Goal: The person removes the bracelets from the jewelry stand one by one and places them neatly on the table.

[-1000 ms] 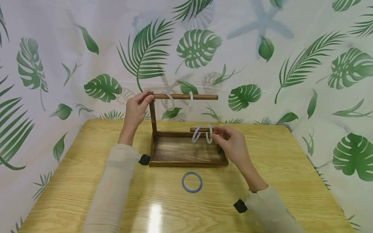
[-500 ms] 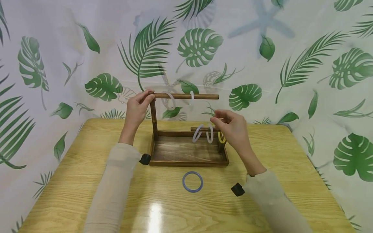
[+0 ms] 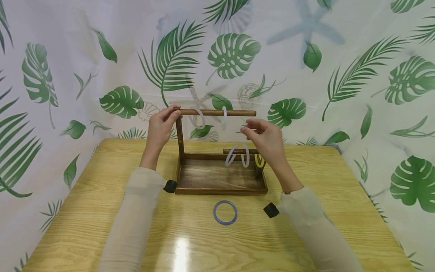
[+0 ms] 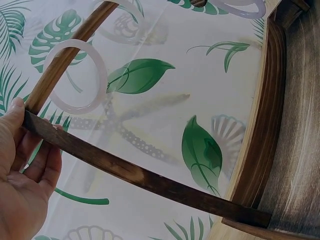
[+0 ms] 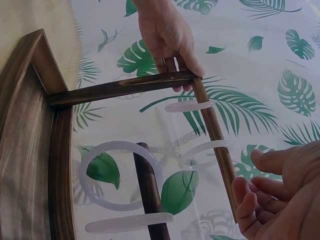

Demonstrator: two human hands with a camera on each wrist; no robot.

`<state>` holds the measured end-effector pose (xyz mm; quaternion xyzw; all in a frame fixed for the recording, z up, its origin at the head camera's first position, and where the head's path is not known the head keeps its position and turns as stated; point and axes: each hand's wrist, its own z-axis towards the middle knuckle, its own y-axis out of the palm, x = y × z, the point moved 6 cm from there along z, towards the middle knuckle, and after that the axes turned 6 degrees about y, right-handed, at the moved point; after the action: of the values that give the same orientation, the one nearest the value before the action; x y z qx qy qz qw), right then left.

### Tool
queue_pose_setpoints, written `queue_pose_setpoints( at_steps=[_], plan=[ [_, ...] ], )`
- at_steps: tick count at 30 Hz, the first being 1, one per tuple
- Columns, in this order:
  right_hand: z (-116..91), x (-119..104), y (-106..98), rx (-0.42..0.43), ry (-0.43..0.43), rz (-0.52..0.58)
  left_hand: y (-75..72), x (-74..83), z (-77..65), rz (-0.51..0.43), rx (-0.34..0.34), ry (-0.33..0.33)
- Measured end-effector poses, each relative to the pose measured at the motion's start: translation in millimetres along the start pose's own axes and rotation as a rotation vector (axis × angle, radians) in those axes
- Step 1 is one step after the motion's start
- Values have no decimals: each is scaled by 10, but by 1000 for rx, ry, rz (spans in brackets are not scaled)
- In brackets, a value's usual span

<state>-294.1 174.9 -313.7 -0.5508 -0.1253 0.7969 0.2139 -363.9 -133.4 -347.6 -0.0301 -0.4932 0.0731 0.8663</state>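
My left hand (image 3: 159, 126) grips the top corner of a dark wooden stand (image 3: 181, 139), where its upright post meets the upper bar (image 3: 239, 113). A pinkish ring (image 4: 103, 75) and a whitish ring (image 3: 224, 118) hang on that bar. My right hand (image 3: 266, 138) holds nothing; its loosely bent fingers are near the upper bar's free right end, above the lower bar (image 3: 225, 151). The lower bar carries a pale lavender ring (image 3: 228, 164), a whitish ring (image 3: 247, 158) and a yellow ring (image 3: 256, 163). A blue ring (image 3: 225, 223) lies flat on the table before the stand.
The stand's shallow tray base (image 3: 217, 190) sits on a wood-grain table (image 3: 136, 234). A leaf-print cloth (image 3: 292, 75) hangs close behind and around the table. Black blocks (image 3: 271, 210) are on both wrists.
My right hand has let go at the lower bar and moved up and slightly left, revealing the yellow ring. The left hand stays on the stand's corner.
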Motion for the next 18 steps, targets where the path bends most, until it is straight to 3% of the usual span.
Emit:
queue_pose_setpoints(
  at_steps=[18],
  plan=[
    [151,-105,292,26,-11,19,-3,-4,17,-1,-3,5]
  ],
)
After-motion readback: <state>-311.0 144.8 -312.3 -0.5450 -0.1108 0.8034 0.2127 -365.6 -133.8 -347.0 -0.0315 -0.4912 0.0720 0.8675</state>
